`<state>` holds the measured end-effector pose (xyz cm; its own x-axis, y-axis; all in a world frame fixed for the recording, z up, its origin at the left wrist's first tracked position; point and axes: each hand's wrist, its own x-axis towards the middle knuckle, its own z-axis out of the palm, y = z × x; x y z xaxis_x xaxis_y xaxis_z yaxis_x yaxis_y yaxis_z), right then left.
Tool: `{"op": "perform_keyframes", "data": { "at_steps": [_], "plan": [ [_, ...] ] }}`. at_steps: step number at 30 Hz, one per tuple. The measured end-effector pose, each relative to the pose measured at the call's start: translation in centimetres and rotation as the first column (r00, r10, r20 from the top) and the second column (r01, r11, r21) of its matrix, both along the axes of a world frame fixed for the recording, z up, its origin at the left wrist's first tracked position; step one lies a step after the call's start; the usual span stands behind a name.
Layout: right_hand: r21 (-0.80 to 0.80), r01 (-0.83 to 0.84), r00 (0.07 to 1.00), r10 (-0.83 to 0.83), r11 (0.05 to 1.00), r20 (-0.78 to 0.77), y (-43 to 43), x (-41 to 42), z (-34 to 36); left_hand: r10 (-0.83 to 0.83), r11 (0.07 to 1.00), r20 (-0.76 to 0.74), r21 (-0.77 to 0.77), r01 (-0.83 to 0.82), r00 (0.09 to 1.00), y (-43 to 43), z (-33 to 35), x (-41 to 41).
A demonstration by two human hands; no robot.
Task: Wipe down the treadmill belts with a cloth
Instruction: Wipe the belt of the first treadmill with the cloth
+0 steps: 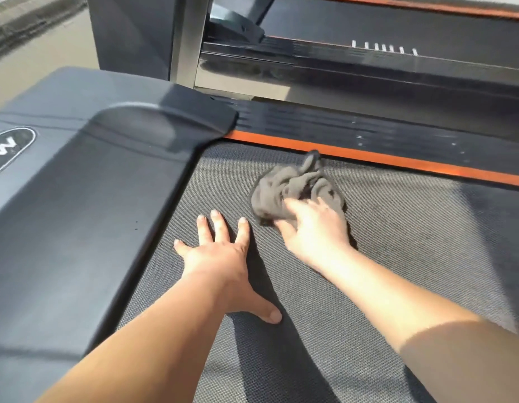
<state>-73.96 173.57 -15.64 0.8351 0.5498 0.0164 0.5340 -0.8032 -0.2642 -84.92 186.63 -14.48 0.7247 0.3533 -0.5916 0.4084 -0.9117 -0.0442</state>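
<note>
The cloth [293, 184] lies bunched on the treadmill belt [398, 257], near its front end and just short of the orange side strip [369, 157]. Your right hand [313, 228] sits on the cloth's near edge. The picture is smeared there, so I cannot tell whether those fingers are pinching a fold or only pressing down flat. Your left hand [220, 254] is planted on the bare belt just beside it, with the fingers spread wide and straight, holding nothing.

Expect the cloth to be light, soft and floppy. It has no stiffness of its own and will likely crumple or roll under your palm rather than slide as a flat pad. The belt looks textured and grippy, so the fabric may drag and catch.

Take hold through the thick middle of the bunch, with your palm on top and your fingers wrapped over a fold, rather than by a loose corner. Near the grey hood [92, 184], a trailing edge could tuck under its lip.
</note>
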Motion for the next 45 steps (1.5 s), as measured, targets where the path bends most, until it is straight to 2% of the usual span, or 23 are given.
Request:
{"op": "perform_keyframes", "data": {
  "at_steps": [2, 3, 4, 6, 8, 11, 13, 15, 18, 19, 21, 24, 26, 27, 29, 31, 34, 35, 36, 38, 41, 43, 45],
  "plan": [
    [0.017, -0.243, 0.969, 0.244, 0.970, -0.040, -1.2, -1.6, 0.6, -0.006, 1.000, -0.007, -0.003, 0.006, 1.000, 0.0, 0.2, -0.1],
    [-0.027, -0.306, 0.950, 0.303, 0.952, -0.071, -1.8, -0.5, 1.2, -0.006, 1.000, -0.008, -0.003, 0.006, 1.000, 0.0, 0.2, -0.1],
    [-0.092, -0.289, 0.955, 0.280, 0.953, -0.102, -2.2, 1.0, 1.6, -0.007, 1.000, -0.005, -0.001, 0.007, 1.000, 0.1, 0.2, -0.2],
    [-0.200, -0.095, 0.990, 0.072, 0.975, -0.118, -2.6, 4.7, 1.5, -0.003, 1.000, 0.008, 0.001, 0.003, 1.000, 0.1, 0.0, -0.2],
    [-0.138, 0.119, 0.985, -0.135, 0.983, -0.111, -2.1, 7.1, 1.4, -0.001, 1.000, 0.015, -0.005, 0.001, 1.000, 0.1, -0.2, -0.2],
    [-0.103, 0.183, 0.983, -0.185, 0.978, -0.011, -0.4, 5.1, -0.1, 0.006, 1.000, 0.018, -0.012, -0.006, 1.000, 0.2, -0.3, -0.1],
    [-0.085, 0.085, 0.996, -0.084, 0.993, 0.024, -0.5, 1.8, -0.1, 0.003, 1.000, 0.012, -0.013, -0.003, 1.000, 0.0, -0.1, -0.1],
    [-0.060, -0.117, 0.993, 0.119, 0.991, 0.016, -1.7, -1.5, 0.4, 0.000, 1.000, 0.002, -0.004, 0.000, 1.000, 0.0, 0.0, -0.1],
    [-0.118, -0.323, 0.946, 0.315, 0.939, -0.077, -4.5, -1.4, 1.5, 0.000, 1.000, -0.002, -0.006, 0.000, 1.000, 0.0, 0.0, -0.1],
    [-0.163, -0.306, 0.951, 0.292, 0.938, -0.103, -5.2, 0.2, 1.6, 0.001, 1.000, 0.002, -0.007, -0.001, 1.000, 0.1, 0.0, -0.1],
    [-0.241, -0.108, 0.991, 0.085, 0.964, -0.106, -5.7, 4.7, 1.7, 0.006, 1.000, 0.013, -0.012, -0.006, 1.000, 0.2, -0.3, -0.1],
    [-0.113, 0.248, 0.963, -0.258, 0.962, -0.084, -5.1, 8.7, 1.2, 0.011, 1.000, 0.011, -0.021, -0.011, 1.000, 0.2, -0.4, -0.1],
    [-0.075, 0.352, 0.935, -0.355, 0.933, -0.023, -3.9, 7.7, 0.0, 0.013, 1.000, 0.007, -0.022, -0.013, 1.000, 0.2, -0.4, 0.0],
    [-0.063, 0.344, 0.939, -0.344, 0.937, 0.024, -3.1, 6.4, -0.4, 0.012, 1.000, 0.005, -0.020, -0.012, 1.000, 0.1, -0.3, 0.0],
    [-0.032, 0.209, 0.977, -0.207, 0.977, 0.058, -2.0, 3.1, -0.4, 0.008, 1.000, -0.001, -0.014, -0.008, 1.000, 0.1, -0.1, 0.0],
    [-0.023, -0.044, 0.994, 0.046, 0.999, 0.099, -1.9, -0.5, -0.2, 0.009, 1.000, -0.014, -0.010, -0.009, 1.000, 0.0, 0.1, 0.0],
    [-0.042, -0.396, 0.916, 0.398, 0.917, 0.056, -3.6, -1.3, 0.0, 0.004, 1.000, -0.028, -0.005, -0.004, 1.000, 0.0, 0.2, 0.0],
    [-0.077, -0.435, 0.900, 0.437, 0.897, 0.007, -4.1, 0.1, 0.3, 0.008, 1.000, -0.024, -0.008, -0.008, 1.000, 0.0, 0.1, -0.1],
    [-0.121, -0.413, 0.910, 0.412, 0.903, -0.031, -4.4, 1.9, 0.4, 0.008, 1.000, -0.019, -0.008, -0.008, 1.000, 0.1, 0.0, 0.0],
    [-0.162, -0.169, 0.986, 0.166, 0.972, -0.033, -4.3, 6.3, 0.6, 0.007, 1.000, -0.011, -0.008, -0.008, 1.000, 0.2, -0.1, 0.1],
    [-0.169, 0.140, 0.987, -0.151, 0.976, -0.054, -2.2, 8.3, 0.0, 0.013, 1.000, -0.010, -0.014, -0.013, 1.000, 0.1, -0.1, 0.0],
    [-0.174, 0.180, 0.984, -0.180, 0.968, 0.020, 0.1, 6.7, -0.4, 0.016, 1.000, -0.013, -0.011, -0.016, 1.000, 0.1, 0.0, 0.1],
    [-0.153, 0.071, 0.997, -0.065, 0.986, 0.049, 1.4, 4.2, 0.2, 0.008, 1.000, -0.015, -0.005, -0.008, 1.000, 0.0, 0.1, 0.0]
  ]
}}
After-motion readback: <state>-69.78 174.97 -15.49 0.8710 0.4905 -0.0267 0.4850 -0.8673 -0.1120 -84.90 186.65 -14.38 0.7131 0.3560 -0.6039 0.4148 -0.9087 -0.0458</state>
